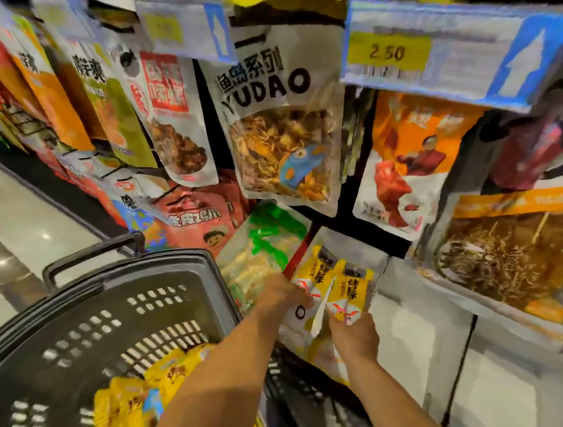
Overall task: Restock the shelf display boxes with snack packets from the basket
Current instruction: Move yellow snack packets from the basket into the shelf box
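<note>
A dark plastic basket (pixel 87 321) fills the lower left, with several yellow snack packets (pixel 134 410) lying in its bottom. Low on the shelf stands a white display box (pixel 355 244) with a yellow-printed front. My left hand (pixel 281 297) grips one yellow snack packet (pixel 309 271) at the box's opening. My right hand (pixel 353 335) holds a second yellow packet (pixel 349 291) just beside the first, over the same box. Both forearms reach in from the bottom edge. The inside of the box is hidden by the packets.
Hanging snack bags crowd the shelf above: a white YUDAO bag (pixel 281 117), an orange bag (pixel 415 152) and a green-printed pack (pixel 263 249) left of the box. Price-tag strips (pixel 446 49) jut out overhead. White shelf panels (pixel 422 330) lie at right; tiled floor (pixel 5 212) at left.
</note>
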The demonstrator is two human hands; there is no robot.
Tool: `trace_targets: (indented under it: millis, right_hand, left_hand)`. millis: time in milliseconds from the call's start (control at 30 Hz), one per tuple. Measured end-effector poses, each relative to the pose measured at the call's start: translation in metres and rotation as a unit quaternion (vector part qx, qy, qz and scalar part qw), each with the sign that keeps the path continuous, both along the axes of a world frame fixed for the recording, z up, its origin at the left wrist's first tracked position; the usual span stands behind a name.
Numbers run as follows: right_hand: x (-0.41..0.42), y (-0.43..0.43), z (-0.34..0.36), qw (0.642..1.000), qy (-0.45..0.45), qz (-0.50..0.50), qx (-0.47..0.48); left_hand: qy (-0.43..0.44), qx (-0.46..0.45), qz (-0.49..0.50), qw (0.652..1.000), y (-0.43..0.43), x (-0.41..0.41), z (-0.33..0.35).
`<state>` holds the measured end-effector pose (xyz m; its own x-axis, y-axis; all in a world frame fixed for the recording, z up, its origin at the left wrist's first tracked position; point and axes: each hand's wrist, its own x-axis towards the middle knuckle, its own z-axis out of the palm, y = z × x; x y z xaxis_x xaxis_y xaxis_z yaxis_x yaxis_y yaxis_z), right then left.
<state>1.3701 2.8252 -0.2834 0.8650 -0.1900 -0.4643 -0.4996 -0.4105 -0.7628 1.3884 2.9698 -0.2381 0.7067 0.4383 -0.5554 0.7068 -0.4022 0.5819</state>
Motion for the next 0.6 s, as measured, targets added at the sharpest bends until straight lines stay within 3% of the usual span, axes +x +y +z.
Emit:
trace_targets:
  millis: [133, 300, 433, 600]
  right_hand:
    - [0.020, 0.014, -0.017, 0.998, 0.004, 0.025, -0.051]
    - [0.033, 0.016, -0.044, 0.992, 0.012, 0.062, -0.108]
    - [0.037, 0.019, -0.063, 0.994, 0.002, 0.073, -0.079]
    - [0.019, 0.014, -0.082, 0.968, -0.084, 0.171, -0.161]
  left_hand:
    - [-0.007, 0.048, 0.009, 0.999, -0.006, 0.023, -0.034]
    - [-0.007, -0.024, 0.008, 1.000, -0.006, 0.034, -0.075]
    - [0.016, 0.059, -0.021, 0.998, -0.008, 0.038, -0.088]
    - [0.020, 0.160, -0.101, 0.982, -0.020, 0.027, -0.096]
